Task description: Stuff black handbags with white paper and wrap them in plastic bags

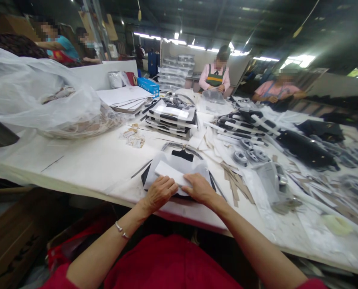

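A black bag point(182, 155) wrapped in white tissue paper point(170, 171) lies at the near edge of the white table point(100, 160). My left hand point(159, 193) rests on the paper's near left part with its fingers curled over the fold. My right hand point(199, 188) presses on the paper just to its right, fingers bent down onto the sheet. Both hands grip the tissue paper against the bag. The lower part of the bag is hidden under the paper and my hands.
A stack of wrapped black bags point(171, 117) stands behind. A large clear plastic bag point(43, 100) fills the left. Small tags point(133, 137), cardboard strips point(234, 182), rolled straps point(247, 154) and black bags point(306, 150) cover the right. Several people work at the far side.
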Available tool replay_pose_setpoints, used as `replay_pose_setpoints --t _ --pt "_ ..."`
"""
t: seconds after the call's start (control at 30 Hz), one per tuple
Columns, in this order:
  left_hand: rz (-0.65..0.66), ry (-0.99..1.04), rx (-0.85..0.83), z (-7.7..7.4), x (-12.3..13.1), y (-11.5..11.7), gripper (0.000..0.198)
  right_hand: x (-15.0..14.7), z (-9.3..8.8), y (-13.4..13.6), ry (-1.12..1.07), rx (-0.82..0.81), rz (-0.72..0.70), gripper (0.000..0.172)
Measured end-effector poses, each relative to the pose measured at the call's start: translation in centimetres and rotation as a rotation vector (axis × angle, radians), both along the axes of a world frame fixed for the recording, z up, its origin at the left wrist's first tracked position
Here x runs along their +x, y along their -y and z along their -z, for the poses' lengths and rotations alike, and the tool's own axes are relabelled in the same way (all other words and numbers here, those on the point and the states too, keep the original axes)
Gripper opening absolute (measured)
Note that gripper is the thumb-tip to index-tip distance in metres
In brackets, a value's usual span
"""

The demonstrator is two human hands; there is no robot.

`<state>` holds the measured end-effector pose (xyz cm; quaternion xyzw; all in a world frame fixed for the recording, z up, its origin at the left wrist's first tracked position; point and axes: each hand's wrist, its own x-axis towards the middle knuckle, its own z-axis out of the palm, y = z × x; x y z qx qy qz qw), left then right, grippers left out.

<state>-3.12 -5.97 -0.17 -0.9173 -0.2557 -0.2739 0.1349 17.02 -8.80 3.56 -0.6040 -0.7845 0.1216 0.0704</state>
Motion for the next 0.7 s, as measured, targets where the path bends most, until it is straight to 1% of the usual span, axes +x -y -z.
replay_pose_setpoints --t 0.07,0.13,0.2,0.27,0.3,0.33,0.37,0.43,0.47,0.5,0.53,0.57,0.6,0.63,0.7 --pt "0.024 -0.019 -0.045 0.6 -0.1 -0.1 0.020 -0.4 -0.4 -0.2 0.112 0.048 -0.051 0.024" --pt "0.050 -0.044 -0.098 0.9 -0.1 -0.3 0.019 0.0 -1.1 -0.6 0.161 0.133 -0.033 0.024" --pt "0.052 -0.062 -0.157 0.9 0.0 -0.6 0.017 1.7 -2.4 -1.2 0.134 0.253 0.087 0.029" --pt "0.021 -0.077 -0.219 0.8 0.2 -0.7 0.021 4.9 -3.8 -1.8 0.075 0.378 0.278 0.032" --pt "0.004 -0.086 -0.243 0.7 0.2 -0.8 0.023 7.0 -4.4 -2.0 0.055 0.413 0.379 0.033" --pt "-0.008 -0.095 -0.261 0.6 0.2 -0.8 0.025 9.2 -4.8 -2.1 0.053 0.414 0.461 0.032" --pt "-0.012 -0.102 -0.273 0.5 0.2 -0.8 0.024 11.4 -5.0 -2.1 0.078 0.362 0.514 0.031" --pt "-0.005 -0.102 -0.283 0.5 0.2 -0.8 0.024 15.2 -4.9 -2.0 0.169 0.181 0.561 0.027" --pt "-0.003 -0.090 -0.286 0.6 0.2 -0.9 0.024 16.5 -4.8 -2.0 0.208 0.133 0.572 0.028" --pt "0.000 -0.076 -0.293 0.8 0.2 -1.1 0.023 17.2 -4.7 -2.2 0.228 0.122 0.577 0.031" --pt "0.007 -0.066 -0.308 1.0 0.3 -1.2 0.023 17.3 -4.7 -2.5 0.220 0.150 0.577 0.033" --pt "0.015 -0.060 -0.331 1.3 0.3 -1.4 0.022 16.7 -4.7 -3.0 0.181 0.199 0.566 0.035" --pt "0.024 -0.061 -0.364 1.4 0.4 -1.7 0.020 15.5 -4.8 -3.7 0.116 0.247 0.543 0.034" --pt "0.035 -0.071 -0.403 1.5 0.5 -1.9 0.018 13.8 -4.9 -4.5 0.034 0.281 0.500 0.032" --pt "0.052 -0.102 -0.472 1.3 0.7 -2.2 0.014 9.3 -5.1 -6.3 -0.129 0.286 0.358 0.026"
